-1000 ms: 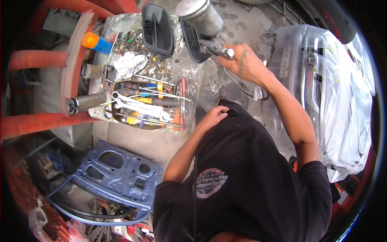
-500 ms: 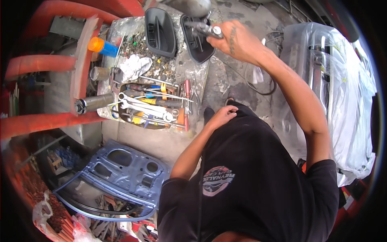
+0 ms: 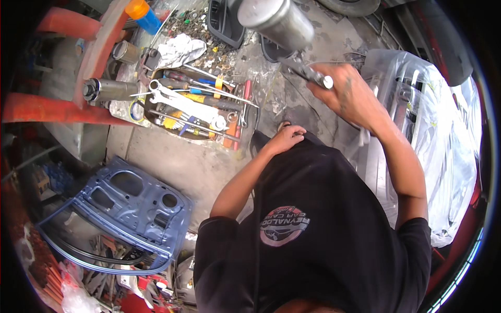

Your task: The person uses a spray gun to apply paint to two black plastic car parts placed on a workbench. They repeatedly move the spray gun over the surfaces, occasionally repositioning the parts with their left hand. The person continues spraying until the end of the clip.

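Note:
My right hand grips a spray gun with a large silver metal cup on top, held up high in front of me. Under the gun lie dark plastic car trim pieces on the concrete floor. My left hand rests flat against my black shirt at the knee, holding nothing, fingers together and slightly curled.
A tray of wrenches and screwdrivers sits on the floor at my left front, with scattered bolts and a rag behind it. A blue car door shell lies lower left. A plastic-wrapped silver panel stands at right. Red metal frame at left.
My right hand has brought the spray gun lower and closer to my head, so the cup looks larger. The left hand stays on my clothing.

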Demonstrator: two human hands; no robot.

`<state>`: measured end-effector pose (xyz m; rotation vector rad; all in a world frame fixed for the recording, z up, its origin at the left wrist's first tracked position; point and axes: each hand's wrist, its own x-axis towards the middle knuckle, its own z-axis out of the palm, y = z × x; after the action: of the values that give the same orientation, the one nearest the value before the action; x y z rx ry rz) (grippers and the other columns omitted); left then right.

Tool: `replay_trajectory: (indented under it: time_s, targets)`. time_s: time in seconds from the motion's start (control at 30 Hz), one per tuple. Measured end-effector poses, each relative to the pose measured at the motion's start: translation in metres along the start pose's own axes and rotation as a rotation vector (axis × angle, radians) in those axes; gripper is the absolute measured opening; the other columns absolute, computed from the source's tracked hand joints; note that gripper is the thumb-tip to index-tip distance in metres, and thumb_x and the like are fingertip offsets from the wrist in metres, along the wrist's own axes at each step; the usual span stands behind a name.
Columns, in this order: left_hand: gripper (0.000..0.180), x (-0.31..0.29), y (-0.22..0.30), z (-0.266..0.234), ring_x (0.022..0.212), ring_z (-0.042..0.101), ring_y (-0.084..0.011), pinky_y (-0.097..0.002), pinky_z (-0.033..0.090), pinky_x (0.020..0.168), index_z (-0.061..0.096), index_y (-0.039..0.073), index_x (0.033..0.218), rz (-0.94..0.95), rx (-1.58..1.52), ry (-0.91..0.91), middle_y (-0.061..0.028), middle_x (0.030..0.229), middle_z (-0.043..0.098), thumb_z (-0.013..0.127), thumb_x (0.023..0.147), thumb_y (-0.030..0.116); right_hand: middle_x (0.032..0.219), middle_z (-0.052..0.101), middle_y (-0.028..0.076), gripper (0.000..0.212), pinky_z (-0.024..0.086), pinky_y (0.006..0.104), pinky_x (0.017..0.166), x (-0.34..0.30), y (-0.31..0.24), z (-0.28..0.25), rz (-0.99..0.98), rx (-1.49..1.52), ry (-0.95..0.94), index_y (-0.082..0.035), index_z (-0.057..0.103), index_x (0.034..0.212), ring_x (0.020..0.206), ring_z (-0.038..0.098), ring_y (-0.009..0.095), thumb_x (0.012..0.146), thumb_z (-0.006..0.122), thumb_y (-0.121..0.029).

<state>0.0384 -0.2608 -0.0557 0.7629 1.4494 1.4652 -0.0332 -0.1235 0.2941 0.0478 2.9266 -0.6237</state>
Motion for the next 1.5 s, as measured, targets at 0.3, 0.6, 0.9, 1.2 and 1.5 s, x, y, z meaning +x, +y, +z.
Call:
replay_trajectory:
  time_s: [0.3, 0.6, 0.9, 1.2, 1.5]
  targets:
    - [0.033, -0.008, 0.007, 0.005, 0.101, 0.069, -0.0231, -0.0351, 0.054, 0.09, 0.068, 0.001, 0.122, -0.091, -0.039, -0.025, -0.014, 0.112, 0.072, 0.069, 0.093, 0.017, 0.088, 0.068, 0.031, 0.038, 0.053, 0.0471, 0.076, -0.042, -0.001, 0.021, 0.122, 0.238, 0.067, 0.007, 0.067, 0.119, 0.081, 0.068, 0.045, 0.089, 0.069, -0.017]
    - [0.036, -0.016, 0.014, 0.005, 0.095, 0.068, -0.0188, -0.0332, 0.054, 0.087, 0.067, 0.0, 0.125, -0.168, 0.03, -0.085, -0.0128, 0.115, 0.072, 0.069, 0.094, 0.017, 0.071, 0.064, 0.026, 0.033, 0.051, 0.0427, 0.066, -0.058, 0.06, 0.024, 0.283, 0.228, 0.276, 0.007, 0.068, 0.115, 0.067, 0.066, 0.039, 0.092, 0.067, -0.017]
    - [0.033, -0.014, 0.018, 0.007, 0.09, 0.07, -0.0214, -0.0357, 0.055, 0.084, 0.068, 0.002, 0.122, -0.246, 0.106, -0.124, -0.013, 0.108, 0.074, 0.07, 0.093, 0.016, 0.061, 0.058, 0.019, 0.044, 0.049, 0.0408, 0.066, -0.053, 0.091, 0.013, 0.354, 0.474, 0.147, 0.008, 0.067, 0.121, 0.058, 0.058, 0.03, 0.093, 0.066, -0.026]
    - [0.035, 0.001, 0.04, 0.014, 0.094, 0.069, -0.0217, -0.0369, 0.054, 0.088, 0.065, 0.0, 0.127, -0.346, 0.137, 0.004, -0.0145, 0.114, 0.073, 0.067, 0.096, 0.016, 0.061, 0.058, 0.023, 0.049, 0.052, 0.0462, 0.07, 0.025, 0.171, 0.014, 0.236, 0.523, 0.249, 0.009, 0.065, 0.121, 0.064, 0.063, 0.037, 0.094, 0.064, -0.031]
    - [0.038, 0.044, 0.067, 0.039, 0.102, 0.066, -0.0211, -0.0345, 0.052, 0.092, 0.062, -0.001, 0.132, -0.473, 0.111, 0.108, -0.0141, 0.123, 0.068, 0.065, 0.099, 0.017, 0.073, 0.067, 0.024, 0.033, 0.054, 0.0497, 0.076, 0.022, 0.216, -0.013, 0.149, 0.651, -0.016, 0.001, 0.069, 0.104, 0.078, 0.069, 0.043, 0.093, 0.062, -0.028]
